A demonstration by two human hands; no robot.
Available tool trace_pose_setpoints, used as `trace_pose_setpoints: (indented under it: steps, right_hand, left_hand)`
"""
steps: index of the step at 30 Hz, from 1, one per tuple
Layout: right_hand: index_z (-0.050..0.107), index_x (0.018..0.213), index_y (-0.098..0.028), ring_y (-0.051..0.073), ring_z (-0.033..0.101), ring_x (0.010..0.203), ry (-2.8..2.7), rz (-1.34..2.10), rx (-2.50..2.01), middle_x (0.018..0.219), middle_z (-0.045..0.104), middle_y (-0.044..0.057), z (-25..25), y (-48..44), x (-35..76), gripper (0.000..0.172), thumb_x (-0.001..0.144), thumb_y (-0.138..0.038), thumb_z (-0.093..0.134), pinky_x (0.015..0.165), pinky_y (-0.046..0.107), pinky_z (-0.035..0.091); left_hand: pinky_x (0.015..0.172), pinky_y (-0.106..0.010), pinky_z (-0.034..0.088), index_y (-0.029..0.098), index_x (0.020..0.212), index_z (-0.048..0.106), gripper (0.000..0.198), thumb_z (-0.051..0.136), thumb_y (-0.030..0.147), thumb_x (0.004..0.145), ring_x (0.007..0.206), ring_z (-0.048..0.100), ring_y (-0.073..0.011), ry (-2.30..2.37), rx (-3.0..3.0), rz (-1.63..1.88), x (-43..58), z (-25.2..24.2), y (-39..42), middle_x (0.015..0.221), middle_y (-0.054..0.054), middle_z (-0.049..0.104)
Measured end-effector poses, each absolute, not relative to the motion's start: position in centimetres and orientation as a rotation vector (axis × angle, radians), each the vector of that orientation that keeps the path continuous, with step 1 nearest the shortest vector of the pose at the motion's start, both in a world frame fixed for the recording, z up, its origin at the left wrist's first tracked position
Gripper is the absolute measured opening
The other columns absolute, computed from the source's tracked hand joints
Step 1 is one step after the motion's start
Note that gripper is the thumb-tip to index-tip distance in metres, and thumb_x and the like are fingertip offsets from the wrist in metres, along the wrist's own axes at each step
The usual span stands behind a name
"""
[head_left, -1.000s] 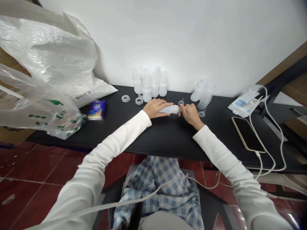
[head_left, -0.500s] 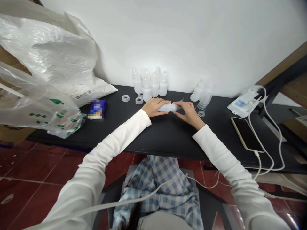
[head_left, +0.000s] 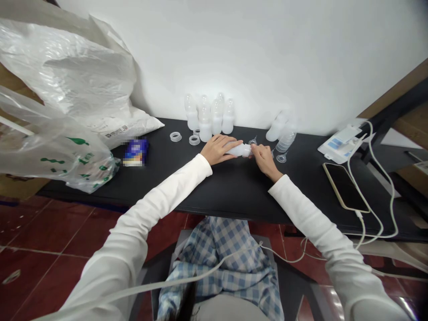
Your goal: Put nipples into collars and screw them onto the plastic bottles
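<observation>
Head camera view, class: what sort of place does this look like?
Probably a small assembly or packing bench: baby bottles stand grouped on a black table, loose plastic rings lie beside them, and large plastic bags sit at its end.

The bottle [head_left: 238, 150] looks milky white, though glare softens it; the table [head_left: 234, 196] is black, the sleeves [head_left: 301, 205] white, the cloth [head_left: 217, 263] blue-and-white checked, the floor [head_left: 50, 232] dark red.

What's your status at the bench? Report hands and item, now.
Left hand wrapped round frosted white plastic bottle; right hand gripping its other end. Upright frosted bottles stand beyond, not blocking.
</observation>
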State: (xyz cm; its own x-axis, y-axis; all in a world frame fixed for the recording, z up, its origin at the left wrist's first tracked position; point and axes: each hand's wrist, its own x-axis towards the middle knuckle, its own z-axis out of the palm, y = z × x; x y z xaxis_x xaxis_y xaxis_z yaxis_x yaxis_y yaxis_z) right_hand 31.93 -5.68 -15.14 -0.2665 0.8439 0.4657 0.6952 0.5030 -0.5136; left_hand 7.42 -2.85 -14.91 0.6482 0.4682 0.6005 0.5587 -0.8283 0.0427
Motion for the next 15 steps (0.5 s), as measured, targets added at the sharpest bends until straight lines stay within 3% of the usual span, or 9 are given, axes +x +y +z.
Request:
trace_pose_setpoints:
  steps: [3, 5, 9, 15]
  right_hand:
    - [0.065, 0.127, -0.024, 0.024, 0.065, 0.091, -2.057, 0.091, -1.208, 0.11, 0.075, 0.007, -15.29, -5.69, 32.24, 0.058, 0.098, -0.07, 0.043, 0.09, 0.043, 0.044]
    - [0.053, 0.143, -0.023, 0.025, 0.066, 0.097, -2.125, 0.042, -1.141, 0.124, 0.071, 0.011, -15.29, -5.67, 32.4, 0.064, 0.094, -0.064, 0.057, 0.094, 0.044, 0.045]
    - [0.062, 0.132, -0.024, 0.026, 0.067, 0.096, -2.17, 0.065, -1.055, 0.117, 0.074, 0.011, -15.25, -5.52, 32.55, 0.053, 0.092, -0.059, 0.064, 0.091, 0.043, 0.049]
    - [0.07, 0.12, -0.025, 0.021, 0.063, 0.08, -2.003, 0.22, -1.06, 0.097, 0.073, 0.006, -15.02, -5.77, 32.41, 0.059, 0.081, -0.069, 0.071, 0.081, 0.039, 0.054]
  left_hand:
    - [0.1, -0.042, 0.047, 0.021, 0.143, 0.059, 0.057, 0.06, 0.053, 0.096, 0.116, 0.066, -0.0285, -0.873, -2.746, -0.943, 7.36, -15.08, -2.71, 0.125, -0.015, 0.071]
    - [0.098, -0.042, 0.047, 0.02, 0.144, 0.058, 0.06, 0.061, 0.054, 0.095, 0.115, 0.066, -0.0291, -0.897, -2.753, -0.954, 7.3, -15.2, -2.56, 0.124, -0.016, 0.07]
    - [0.096, -0.042, 0.048, 0.018, 0.143, 0.058, 0.064, 0.061, 0.058, 0.093, 0.113, 0.066, -0.0299, -0.921, -2.75, -0.94, 7.26, -15.34, -2.38, 0.123, -0.017, 0.071]
    - [0.099, -0.041, 0.047, 0.02, 0.144, 0.058, 0.057, 0.06, 0.052, 0.096, 0.117, 0.065, -0.0279, -0.892, -2.72, -0.969, 7.36, -15.04, -2.88, 0.127, -0.015, 0.071]
